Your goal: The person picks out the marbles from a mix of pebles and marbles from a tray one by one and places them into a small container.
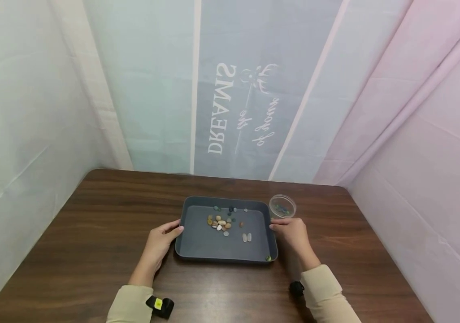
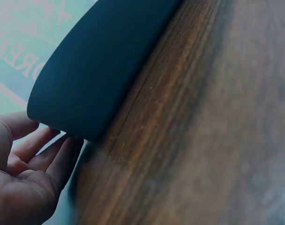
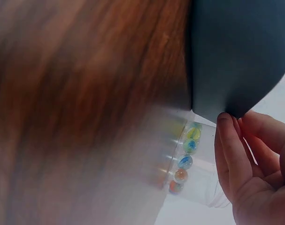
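A dark grey rectangular tray (image 1: pixel 210 249) is on the table, with a person's hand at each short side. The left hand (image 1: pixel 161 240) grips its left wall, thumb over the rim; in the left wrist view the fingers (image 2: pixel 69 154) meet the outer side. At the right wall, the right hand (image 1: pixel 292 231) pinches the rim between thumb and fingers. Tan and white pebbles (image 1: pixel 222 223) lie bunched mid-tray, with small dark and clear stones (image 1: pixel 231 209) behind them. Two pale oval stones (image 1: pixel 247 237) lie to their right. A green marble (image 1: pixel 268 258) sits in the front right corner.
A clear round container (image 1: pixel 282 206) with several coloured marbles (image 3: pixel 185 161) stands just beyond the right hand, close to the tray's back right corner. The brown wooden table (image 1: pixel 93 251) ends at a printed curtain (image 1: pixel 230 112) behind, with pale cloth on both sides.
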The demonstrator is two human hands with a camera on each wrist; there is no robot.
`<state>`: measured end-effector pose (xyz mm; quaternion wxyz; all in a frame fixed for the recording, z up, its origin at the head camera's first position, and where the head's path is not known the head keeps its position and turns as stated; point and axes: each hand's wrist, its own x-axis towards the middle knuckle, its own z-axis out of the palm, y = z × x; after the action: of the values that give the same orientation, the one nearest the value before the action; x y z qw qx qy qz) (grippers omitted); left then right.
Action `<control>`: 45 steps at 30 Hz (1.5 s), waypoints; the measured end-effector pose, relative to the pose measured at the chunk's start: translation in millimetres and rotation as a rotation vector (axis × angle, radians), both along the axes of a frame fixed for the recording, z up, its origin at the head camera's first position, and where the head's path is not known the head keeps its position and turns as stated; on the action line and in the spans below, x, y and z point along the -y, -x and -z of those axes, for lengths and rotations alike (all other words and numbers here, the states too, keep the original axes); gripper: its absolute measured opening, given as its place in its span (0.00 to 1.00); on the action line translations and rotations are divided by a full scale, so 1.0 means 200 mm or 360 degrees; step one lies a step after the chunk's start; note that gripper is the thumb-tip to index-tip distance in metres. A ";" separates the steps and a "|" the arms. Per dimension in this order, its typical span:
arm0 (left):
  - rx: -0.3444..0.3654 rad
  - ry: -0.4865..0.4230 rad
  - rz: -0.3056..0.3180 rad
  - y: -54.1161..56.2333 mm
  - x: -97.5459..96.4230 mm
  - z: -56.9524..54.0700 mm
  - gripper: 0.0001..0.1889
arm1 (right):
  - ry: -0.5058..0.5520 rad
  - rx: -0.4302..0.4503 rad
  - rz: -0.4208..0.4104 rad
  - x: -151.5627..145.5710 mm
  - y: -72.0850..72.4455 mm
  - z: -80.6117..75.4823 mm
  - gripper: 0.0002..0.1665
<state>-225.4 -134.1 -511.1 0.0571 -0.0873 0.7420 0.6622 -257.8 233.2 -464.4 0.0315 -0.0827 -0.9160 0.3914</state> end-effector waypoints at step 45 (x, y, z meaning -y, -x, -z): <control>-0.0405 0.0326 0.0923 0.06 -0.85 -0.17 0.11 | 0.0349 0.0037 0.0101 0.03 -0.01 0.01 0.11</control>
<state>-238.1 35.9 -477.7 0.1410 0.2057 0.7999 0.5459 -255.4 227.2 -466.7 0.0241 -0.1191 -0.8649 0.4870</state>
